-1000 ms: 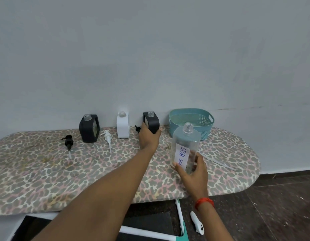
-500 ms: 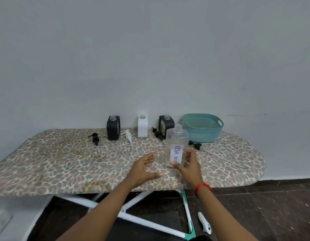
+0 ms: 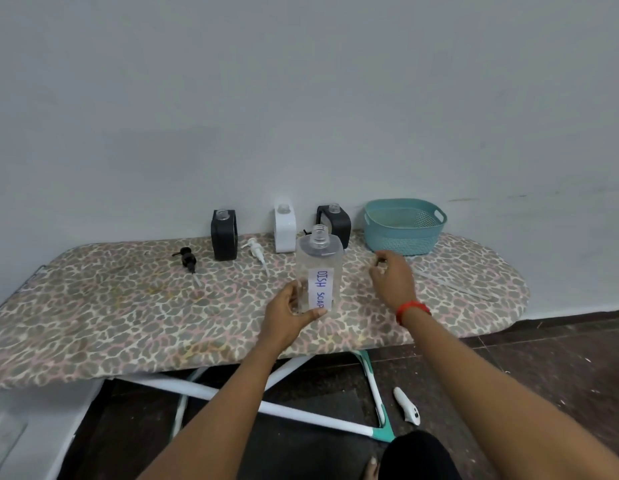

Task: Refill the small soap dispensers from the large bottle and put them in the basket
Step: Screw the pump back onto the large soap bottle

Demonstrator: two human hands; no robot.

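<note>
A pale grey wall rises behind an ironing board [image 3: 93, 306] covered in leopard-print cloth, and the board fills the middle of the head view. Near its front edge the large bottle [image 3: 320, 268] stands upright, clear, with an open threaded neck and a white label reading DISH SOAP. The left hand [image 3: 289, 315] grips its lower part from seven o'clock, thumb across the front under the label and fingers wrapped round the far side; the hand hides whether the base rests on the cloth. Taking the bottle as the dial's centre, the right hand [image 3: 391, 278] hovers just above the board at three o'clock, apart from the bottle, its fingers curled inward. I cannot tell whether they pinch anything. A red band [image 3: 412, 309] circles that wrist. Three small dispensers line the wall with open necks: a black dispenser [image 3: 224, 235] at ten o'clock, a white dispenser [image 3: 285, 228] at eleven, and a second black dispenser [image 3: 339, 221] at twelve, partly behind the bottle's neck. A black pump head [image 3: 188, 259] lies at nine o'clock and a white pump head [image 3: 258, 252] between the first two dispensers. The teal basket [image 3: 403, 233] sits at two o'clock by the wall. A thin pale tube [image 3: 450, 287] lies on the cloth at three o'clock, beyond the right hand. On the dark floor at five o'clock lies a small white object [image 3: 407, 405].
</note>
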